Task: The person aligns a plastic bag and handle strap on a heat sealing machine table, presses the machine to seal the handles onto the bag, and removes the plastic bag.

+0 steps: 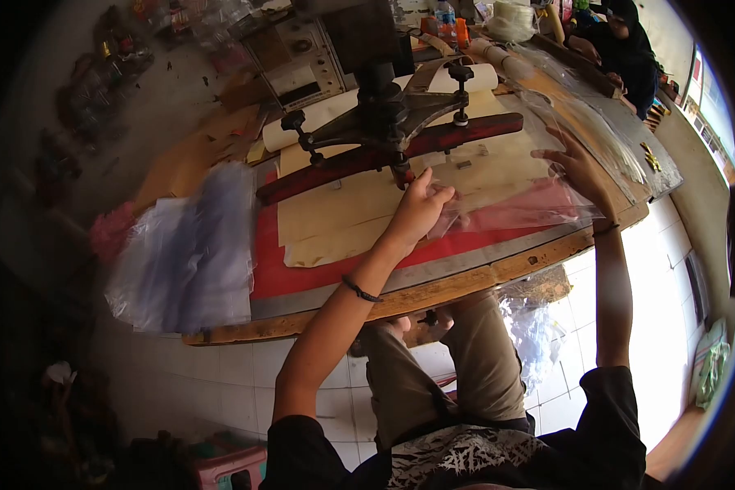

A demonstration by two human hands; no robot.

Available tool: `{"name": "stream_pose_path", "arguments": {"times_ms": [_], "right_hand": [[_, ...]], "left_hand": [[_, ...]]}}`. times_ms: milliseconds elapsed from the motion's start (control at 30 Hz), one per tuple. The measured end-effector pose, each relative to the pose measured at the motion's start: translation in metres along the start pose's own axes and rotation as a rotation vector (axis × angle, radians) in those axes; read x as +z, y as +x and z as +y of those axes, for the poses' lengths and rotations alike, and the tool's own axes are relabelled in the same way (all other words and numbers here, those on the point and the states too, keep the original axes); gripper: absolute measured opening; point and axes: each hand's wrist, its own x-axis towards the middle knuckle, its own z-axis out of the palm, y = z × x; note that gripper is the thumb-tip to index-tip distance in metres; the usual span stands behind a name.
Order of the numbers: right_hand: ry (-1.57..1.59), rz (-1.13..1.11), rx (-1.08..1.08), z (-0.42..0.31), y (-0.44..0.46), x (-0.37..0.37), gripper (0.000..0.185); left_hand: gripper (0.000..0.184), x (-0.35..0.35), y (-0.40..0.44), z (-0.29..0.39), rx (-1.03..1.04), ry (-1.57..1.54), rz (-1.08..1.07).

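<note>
My left hand (420,209) is closed on the near edge of a clear plastic sheet (514,214), just below the middle of a dark press. My right hand (578,170) lies at the sheet's right side, fingers spread and pointing left. The press has a black metal bracket (359,126) with knobs and a long red bar (482,135) slanting across the work. Under the bar lies a cream sheet (310,237), stained brown in places, on a red sheet (335,273). What the left fingertips touch beneath the plastic is partly hidden.
A stack of clear and bluish plastic bags (192,253) hangs over the table's left edge. Behind the press stand a box with dials (298,65) and a paper roll (482,77). More plastic strips (604,147) lie right. Another person (629,49) is at the far right.
</note>
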Motion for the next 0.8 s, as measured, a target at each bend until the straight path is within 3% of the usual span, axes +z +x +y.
{"name": "stream_pose_path", "arguments": {"times_ms": [100,200,400,500,733,800], "right_hand": [[0.000,-0.065,0.046,-0.006,0.000,0.009,0.067],[-0.119,-0.078,0.108,-0.023,0.001,0.032,0.068],[-0.123,-0.160,0.194,-0.028,0.027,0.047,0.065],[-0.072,-0.177,0.211,-0.021,0.035,0.053,0.065],[0.021,-0.174,0.205,-0.010,0.024,0.063,0.067],[0.000,-0.257,0.134,0.002,0.030,0.058,0.068]], "left_hand": [[0.078,-0.004,-0.016,-0.005,-0.040,0.106,0.025],[0.068,-0.007,-0.030,-0.003,-0.025,0.110,0.089],[0.040,-0.020,-0.054,0.021,-0.104,0.093,0.005],[0.038,-0.030,-0.057,0.030,-0.085,0.028,-0.009],[0.083,-0.069,-0.064,0.033,-0.110,0.067,0.135],[0.083,-0.076,-0.066,0.037,-0.105,0.108,0.142]]}}
